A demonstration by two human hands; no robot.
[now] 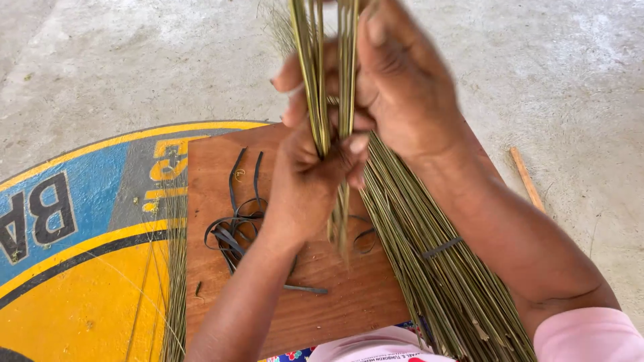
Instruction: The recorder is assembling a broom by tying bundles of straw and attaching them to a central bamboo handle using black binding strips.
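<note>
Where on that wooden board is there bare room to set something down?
The wooden board is bare along its left edge and its near strip below the black strips. Mid-board is crowded: left hand and right hand grip thin sticks, and the tied stick bundle covers the right side.

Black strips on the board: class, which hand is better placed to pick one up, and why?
Probably the left hand: it sits right beside the black strips on the wooden board; the right hand is higher, gripping the green sticks.

Pale concrete floor (557, 74) in daylight, brown wooden board (215, 174), possibly painted yellow-blue round sign (74, 268)
</note>
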